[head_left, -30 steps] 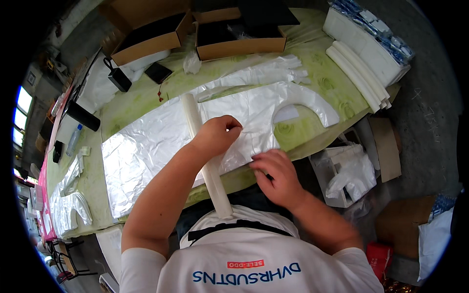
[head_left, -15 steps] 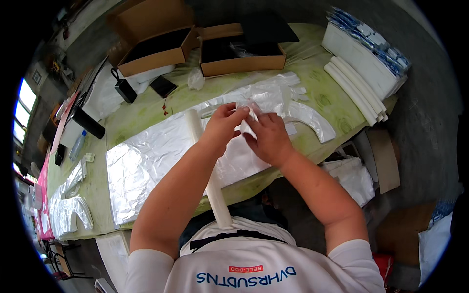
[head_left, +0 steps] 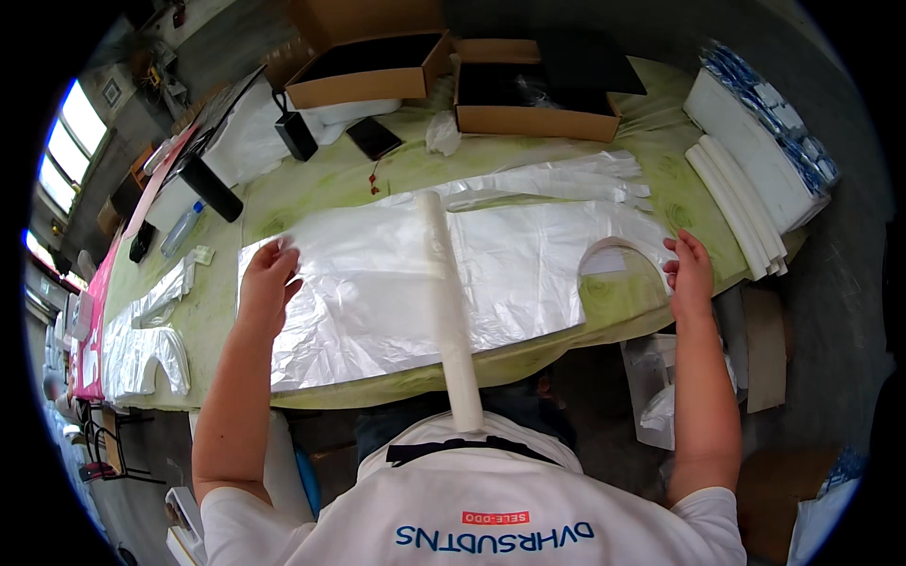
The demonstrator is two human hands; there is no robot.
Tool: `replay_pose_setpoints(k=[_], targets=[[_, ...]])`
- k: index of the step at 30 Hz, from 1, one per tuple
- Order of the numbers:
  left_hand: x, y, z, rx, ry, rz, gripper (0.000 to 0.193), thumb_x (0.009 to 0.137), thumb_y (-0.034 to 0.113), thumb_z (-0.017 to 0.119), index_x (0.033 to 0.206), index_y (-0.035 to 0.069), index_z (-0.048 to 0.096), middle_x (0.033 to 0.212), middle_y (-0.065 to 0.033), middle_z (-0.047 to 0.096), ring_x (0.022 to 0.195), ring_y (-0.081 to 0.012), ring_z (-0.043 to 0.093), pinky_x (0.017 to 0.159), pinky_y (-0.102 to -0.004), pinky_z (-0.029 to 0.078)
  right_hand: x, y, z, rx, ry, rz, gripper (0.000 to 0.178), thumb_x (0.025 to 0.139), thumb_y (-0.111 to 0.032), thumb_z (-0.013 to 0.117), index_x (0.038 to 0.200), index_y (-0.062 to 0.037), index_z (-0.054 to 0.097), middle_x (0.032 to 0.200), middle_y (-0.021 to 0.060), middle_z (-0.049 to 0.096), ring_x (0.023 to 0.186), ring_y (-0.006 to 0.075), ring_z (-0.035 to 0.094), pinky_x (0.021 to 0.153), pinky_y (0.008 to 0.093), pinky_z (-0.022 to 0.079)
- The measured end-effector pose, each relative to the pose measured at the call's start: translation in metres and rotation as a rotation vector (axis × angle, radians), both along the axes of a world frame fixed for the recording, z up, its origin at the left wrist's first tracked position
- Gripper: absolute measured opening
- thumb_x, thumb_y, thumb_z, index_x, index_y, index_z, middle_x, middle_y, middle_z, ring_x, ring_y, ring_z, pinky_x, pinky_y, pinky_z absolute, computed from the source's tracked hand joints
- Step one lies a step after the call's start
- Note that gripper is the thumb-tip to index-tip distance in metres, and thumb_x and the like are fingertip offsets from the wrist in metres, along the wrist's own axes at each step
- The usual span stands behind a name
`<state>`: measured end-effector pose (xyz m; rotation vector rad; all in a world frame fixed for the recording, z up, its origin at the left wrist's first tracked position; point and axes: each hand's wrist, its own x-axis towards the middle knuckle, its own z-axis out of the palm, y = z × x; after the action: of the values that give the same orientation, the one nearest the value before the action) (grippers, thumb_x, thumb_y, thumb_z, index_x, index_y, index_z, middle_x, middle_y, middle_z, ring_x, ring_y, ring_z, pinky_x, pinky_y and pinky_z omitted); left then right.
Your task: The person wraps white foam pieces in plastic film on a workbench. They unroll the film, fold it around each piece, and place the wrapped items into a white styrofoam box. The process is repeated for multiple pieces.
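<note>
A thin, shiny white plastic bag (head_left: 519,255) lies spread over more flat plastic on the table, with a rounded cut-out between its handles at the right. At its left end my left hand (head_left: 268,285) is closed, thumb and forefinger pinching the plastic's far corner. My right hand (head_left: 690,274) has its fingers curled at the tip of the bag's right end, beyond the cut-out. Across the middle of the bag rests a long white tube (head_left: 447,311), its near end against my shirt. Behind it lies a bunched strip of plastic (head_left: 547,179).
Two open cardboard boxes (head_left: 538,123) with black insides stand at the back. A phone (head_left: 374,139), a black speaker (head_left: 295,137), a black cylinder (head_left: 209,187) and a bottle (head_left: 181,229) sit left. White rolls (head_left: 741,203) lie right, beside a white box (head_left: 750,141). Another plastic bag (head_left: 146,349) is far left.
My hands have moved apart from the middle, left hand to the left end and right hand to the right. The bunched plastic between them now lies flat. The view has shifted.
</note>
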<state>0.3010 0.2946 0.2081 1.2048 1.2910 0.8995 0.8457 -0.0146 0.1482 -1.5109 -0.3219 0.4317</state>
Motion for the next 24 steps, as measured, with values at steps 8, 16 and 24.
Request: replay_pose_setpoints(k=[8,16,24], targets=[[-0.012,-0.014,-0.042,0.964,0.638,-0.072,0.059,0.078,-0.008,0.068,0.133,0.010,0.061,0.128,-0.0160,0.062,0.121,-0.0365,0.057,0.108,-0.0436,0.046,-0.112,-0.008,-0.017,0.014,-0.181,0.160,0.018,0.103,-0.008,0.058,0.120,-0.0062,0.064,0.104,0.0042,0.070,0.075,0.0072,0.057,0.064,0.0218,0.045],[0.084,-0.109,-0.071,0.865,0.661,-0.634,0.075,0.088,0.012,0.067,0.155,0.000,0.035,0.145,-0.0212,0.055,0.141,-0.0447,0.043,0.120,-0.0559,0.029,-0.254,0.018,0.007,0.125,-0.861,0.710,0.029,0.086,-0.002,0.073,0.115,-0.0045,0.068,0.118,0.0137,0.069,0.110,0.0318,0.065,0.097,0.0397,0.051],[0.083,-0.108,-0.063,0.831,0.839,-0.606,0.085,0.088,0.017,0.071,0.160,0.005,0.029,0.156,-0.0208,0.045,0.147,-0.0444,0.036,0.122,-0.0588,0.024,-0.302,0.045,0.020,0.129,-0.977,1.053,0.036,0.083,-0.012,0.078,0.118,-0.0070,0.068,0.122,0.0135,0.068,0.131,0.0414,0.054,0.111,0.0520,0.043]])
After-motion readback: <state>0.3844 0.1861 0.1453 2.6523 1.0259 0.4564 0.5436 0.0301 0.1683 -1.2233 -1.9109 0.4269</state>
